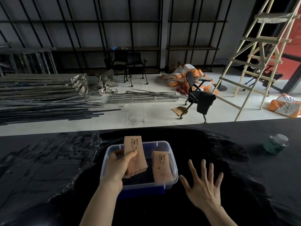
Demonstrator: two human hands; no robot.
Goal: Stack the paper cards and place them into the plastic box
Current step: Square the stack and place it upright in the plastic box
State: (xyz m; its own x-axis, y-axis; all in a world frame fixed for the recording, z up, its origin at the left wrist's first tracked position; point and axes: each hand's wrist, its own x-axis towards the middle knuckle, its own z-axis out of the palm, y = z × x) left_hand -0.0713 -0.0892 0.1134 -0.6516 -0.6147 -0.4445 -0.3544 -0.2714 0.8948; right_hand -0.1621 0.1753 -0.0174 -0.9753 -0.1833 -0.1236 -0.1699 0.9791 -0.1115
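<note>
A clear plastic box (169, 149) with a blue lid under it sits on the black-covered table in front of me. My left hand (116, 168) grips a stack of tan paper cards (135, 154), held tilted over the box's left half. A second stack of tan cards (162, 167) lies inside the box on the right side. My right hand (203, 183) hovers with fingers spread just right of the box, holding nothing.
A green jar with a clear lid (276, 145) stands on the table at the far right. Beyond the table's far edge are an office chair (197, 95), a wooden ladder (260, 54), metal bars (40, 98) and orange sacks (182, 75) on the floor.
</note>
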